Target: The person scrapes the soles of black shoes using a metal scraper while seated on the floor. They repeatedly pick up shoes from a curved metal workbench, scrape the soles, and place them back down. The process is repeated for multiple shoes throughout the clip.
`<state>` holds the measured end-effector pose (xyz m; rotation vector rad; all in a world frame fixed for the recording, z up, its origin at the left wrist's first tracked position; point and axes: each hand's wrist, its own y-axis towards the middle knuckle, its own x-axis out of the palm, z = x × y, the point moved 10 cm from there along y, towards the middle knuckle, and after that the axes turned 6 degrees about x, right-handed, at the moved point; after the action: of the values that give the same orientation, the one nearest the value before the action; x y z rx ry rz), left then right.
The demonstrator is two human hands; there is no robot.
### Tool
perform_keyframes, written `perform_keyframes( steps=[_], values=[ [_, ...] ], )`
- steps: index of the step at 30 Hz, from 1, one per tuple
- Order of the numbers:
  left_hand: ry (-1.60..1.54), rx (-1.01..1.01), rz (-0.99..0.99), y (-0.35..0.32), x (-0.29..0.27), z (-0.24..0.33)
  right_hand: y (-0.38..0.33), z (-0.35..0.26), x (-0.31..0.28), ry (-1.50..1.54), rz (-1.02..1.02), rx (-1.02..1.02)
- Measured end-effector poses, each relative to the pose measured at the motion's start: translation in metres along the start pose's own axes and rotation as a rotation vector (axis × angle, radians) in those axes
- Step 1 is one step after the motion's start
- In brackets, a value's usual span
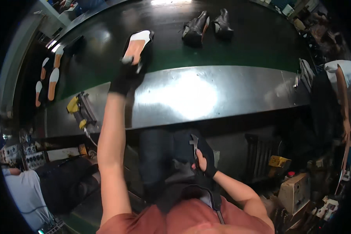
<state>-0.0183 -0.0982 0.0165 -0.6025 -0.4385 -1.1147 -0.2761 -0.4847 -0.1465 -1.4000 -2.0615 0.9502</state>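
My left hand (128, 74), in a black fingerless glove, is stretched far out over the dark belt and grips the near end of an upturned black shoe (141, 39). That shoe shows a white and tan insole on its underside. Some of its fingers are blurred. Close to my lap, my right hand (204, 162), also gloved in black, is closed round a pair of metal pincers (194, 142) with a hammer-like head pointing up. Its lower handles are partly hidden by the fingers.
Two black shoes (195, 30) stand farther back on the belt. Several tan and white insoles (53, 80) lie at the left. A yellow and black staple gun (81, 110) with a hose rests on the metal ledge (222, 87). A co-worker (27, 187) is at the lower left.
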Motion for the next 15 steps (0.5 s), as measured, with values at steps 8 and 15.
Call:
perform_keyframes(
  steps=[8, 15],
  values=[
    [0.570, 0.390, 0.076, -0.285, -0.169, 0.028, -0.072, 0.060, -0.010, 0.184, 0.070, 0.107],
    [1.272, 0.707, -0.441, -0.328, 0.081, -0.052, -0.156, -0.001, -0.008, 0.007, -0.030, -0.065]
  ],
)
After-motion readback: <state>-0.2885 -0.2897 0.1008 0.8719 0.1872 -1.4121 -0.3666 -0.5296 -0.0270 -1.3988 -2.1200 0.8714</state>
